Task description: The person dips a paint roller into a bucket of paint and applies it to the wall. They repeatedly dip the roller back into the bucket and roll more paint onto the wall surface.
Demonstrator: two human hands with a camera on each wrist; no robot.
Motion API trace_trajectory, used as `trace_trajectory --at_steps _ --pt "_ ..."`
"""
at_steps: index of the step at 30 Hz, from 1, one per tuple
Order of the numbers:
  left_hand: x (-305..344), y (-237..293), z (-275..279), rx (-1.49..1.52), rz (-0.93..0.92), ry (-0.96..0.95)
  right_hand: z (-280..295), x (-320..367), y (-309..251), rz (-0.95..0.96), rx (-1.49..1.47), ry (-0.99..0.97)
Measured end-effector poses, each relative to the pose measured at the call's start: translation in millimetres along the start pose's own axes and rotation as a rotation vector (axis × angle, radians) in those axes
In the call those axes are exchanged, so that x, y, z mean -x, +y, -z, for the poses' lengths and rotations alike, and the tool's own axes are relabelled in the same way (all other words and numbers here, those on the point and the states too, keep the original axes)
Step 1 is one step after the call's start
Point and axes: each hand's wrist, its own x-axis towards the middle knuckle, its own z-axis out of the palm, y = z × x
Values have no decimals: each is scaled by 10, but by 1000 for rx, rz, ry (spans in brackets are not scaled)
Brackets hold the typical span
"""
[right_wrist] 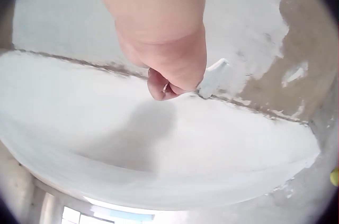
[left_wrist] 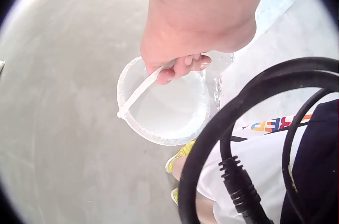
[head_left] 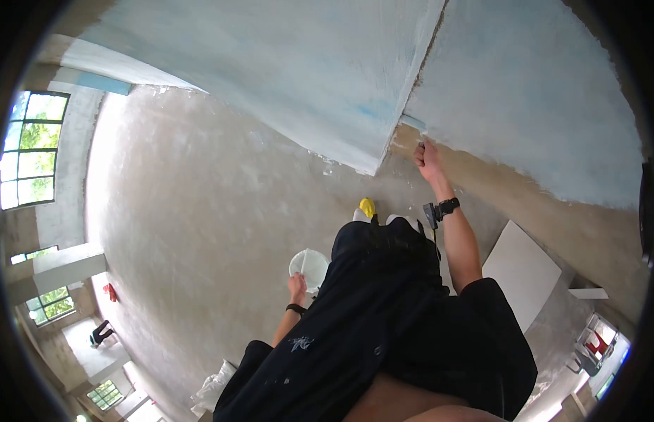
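Note:
My left hand (head_left: 297,287) grips the handle (left_wrist: 139,95) of a white plastic bucket (left_wrist: 165,140), which hangs beside my left leg. Pale, smooth material shows inside it. Out in front, my right hand (head_left: 429,162) is curled round a putty knife (right_wrist: 213,78), its handle mostly hidden in the fist. The blade lies at the lower part of the right wall (head_left: 524,98), close to the corner line, where pale coating meets bare brown surface. In the right wrist view, the hand's shadow falls on the adjoining coated wall (right_wrist: 212,134).
Grey concrete floor (head_left: 200,190) stretches left. A white board (head_left: 522,271) lies to the right, with a white bag (head_left: 213,387) at lower left. Black cable (left_wrist: 254,89) loops near the left wrist. Another person (head_left: 100,333) is at the far left, below the windows (head_left: 35,148).

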Motion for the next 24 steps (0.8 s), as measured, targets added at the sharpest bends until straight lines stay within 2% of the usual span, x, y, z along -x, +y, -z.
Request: trace_trajectory --at_steps 2,6,11,14,16,24 --pt "162 85 48 39 73 5 64 -141 6 -12 28 31" --pt "208 69 86 48 83 -10 94 -134 -11 -33 -37 -31" --pt "83 56 -60 -24 -1 -1 -10 472 -371 -10 -97 13" --pt "144 241 -74 -36 53 -26 43 782 -492 19 -123 -23" --pt "111 340 -59 -86 38 -42 62 1037 -591 -1 13 -39" --pt "6 702 -53 -267 -12 -131 220 2063 -891 21 117 99"
